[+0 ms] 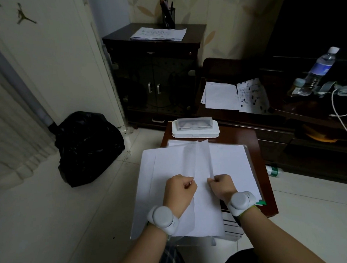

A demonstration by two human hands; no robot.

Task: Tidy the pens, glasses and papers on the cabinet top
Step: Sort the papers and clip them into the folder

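Dim room, tiled floor, small reddish-brown stool/table right in front of the person. Left hand and right hand both curled into fists, each pinching one side of a thin white sheet that stands up, bowed and folded between them. Forearms come in low from the bottom edge, wrists level, knuckles up, grey bands on both wrists. Under the hands: paper stack, overhanging the table's left and near edges. Paper looks light, floppy, easy to crease; I'd hold it by opposite edges and square it against the stack. White glasses case lies just behind the stack, rigid, lid closed. Further out: dark cabinet, more papers on its top, pen holder with pens behind them by the wall. Loose sheets on the low unit to the right.
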